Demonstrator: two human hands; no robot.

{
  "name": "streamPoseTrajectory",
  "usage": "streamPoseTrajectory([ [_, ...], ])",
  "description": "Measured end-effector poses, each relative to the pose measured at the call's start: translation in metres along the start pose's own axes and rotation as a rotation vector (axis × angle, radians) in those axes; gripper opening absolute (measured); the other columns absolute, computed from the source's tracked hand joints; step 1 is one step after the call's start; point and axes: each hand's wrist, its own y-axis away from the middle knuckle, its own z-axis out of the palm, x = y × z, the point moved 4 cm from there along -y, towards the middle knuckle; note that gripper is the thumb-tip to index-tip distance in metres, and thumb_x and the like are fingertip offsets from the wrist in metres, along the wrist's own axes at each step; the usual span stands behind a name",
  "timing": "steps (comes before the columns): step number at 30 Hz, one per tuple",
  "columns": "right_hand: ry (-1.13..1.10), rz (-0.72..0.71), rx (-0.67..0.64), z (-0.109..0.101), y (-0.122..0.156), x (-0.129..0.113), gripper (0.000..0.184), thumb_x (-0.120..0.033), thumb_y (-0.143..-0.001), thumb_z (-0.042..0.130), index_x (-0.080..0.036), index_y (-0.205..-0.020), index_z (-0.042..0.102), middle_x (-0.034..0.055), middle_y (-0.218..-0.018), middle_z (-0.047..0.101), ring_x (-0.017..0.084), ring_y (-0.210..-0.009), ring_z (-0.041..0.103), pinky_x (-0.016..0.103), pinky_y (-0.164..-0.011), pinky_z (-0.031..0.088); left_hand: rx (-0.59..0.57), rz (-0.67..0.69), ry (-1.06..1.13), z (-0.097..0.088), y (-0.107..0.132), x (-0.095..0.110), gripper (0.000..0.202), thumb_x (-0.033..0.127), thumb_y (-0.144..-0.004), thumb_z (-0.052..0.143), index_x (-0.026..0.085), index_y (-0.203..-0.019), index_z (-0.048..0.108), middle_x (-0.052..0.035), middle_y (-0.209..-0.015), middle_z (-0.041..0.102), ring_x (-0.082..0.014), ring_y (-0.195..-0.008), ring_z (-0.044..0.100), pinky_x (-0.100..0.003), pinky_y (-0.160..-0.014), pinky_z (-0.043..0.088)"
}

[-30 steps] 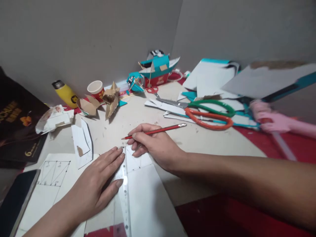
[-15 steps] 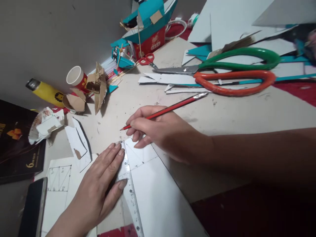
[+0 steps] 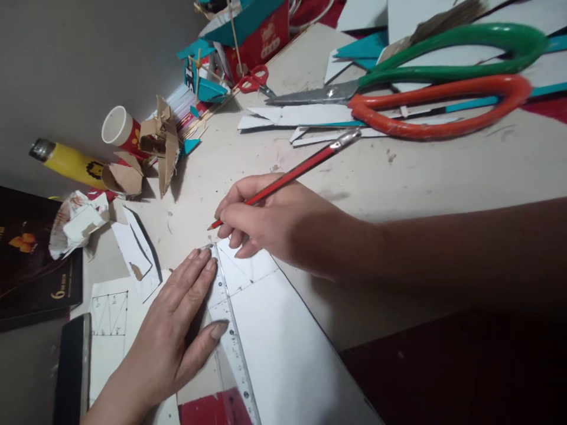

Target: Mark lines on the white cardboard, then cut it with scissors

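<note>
Left hand (image 3: pixel 170 327), flat, pins a ruler (image 3: pixel 239 360) on card (image 3: pixel 286 348); right hand (image 3: pixel 290 227) pinches a pencil (image 3: pixel 301 167) near the ruler's far end. The card's far strip is lined; the rest looks blank.

Right hand (image 3: pixel 283 227) holding pencil (image 3: pixel 305 166), left hand (image 3: pixel 166 333) on ruler (image 3: pixel 237 357), white sheet (image 3: pixel 283 348)

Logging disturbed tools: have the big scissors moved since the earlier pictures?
No: the big scissors lie the same way across the white strips, tip still beside the small scissors; the view itself has shifted.
</note>
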Motion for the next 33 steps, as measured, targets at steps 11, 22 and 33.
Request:
streamPoseTrajectory([
  [11,0.045,-0.042,-0.018,-0.0022,0.0013,-0.0030,0.016,-0.015,-0.081,0.061,-0.019,-0.065,0.063,0.0013,-0.066,0.067,0.014,-0.063,0.063,0.021,-0.052,0.054,0.013,0.008,0.041,-0.0047,-0.0019,-0.0005,0.068,0.023,-0.094,0.053,0.018,-0.155,0.022,-0.0064,-0.162,0.024,-0.0253,-0.148,0.023,-0.041,-0.123,0.019],
  [22,0.048,-0.001,-0.024,-0.0016,0.0036,-0.0048,0.015,-0.013,-0.082,0.062,-0.017,-0.068,0.063,0.0036,-0.071,0.070,0.012,-0.062,0.064,0.020,-0.049,0.057,0.014,0.005,0.040,-0.0035,-0.0005,0.0005,0.069,0.026,-0.095,0.053,0.020,-0.156,0.021,-0.0049,-0.162,0.024,-0.0254,-0.148,0.022,-0.041,-0.123,0.020],
  [33,0.073,0.021,0.009,0.0003,0.0042,-0.0075,0.017,-0.013,-0.087,0.058,-0.015,-0.071,0.064,0.0035,-0.069,0.069,0.011,-0.061,0.064,0.017,-0.048,0.055,0.059,-0.017,0.004,0.0010,0.0029,-0.0005,0.066,0.031,-0.096,0.051,0.020,-0.155,0.023,-0.0058,-0.162,0.024,-0.0254,-0.147,0.025,-0.044,-0.119,0.030],
])
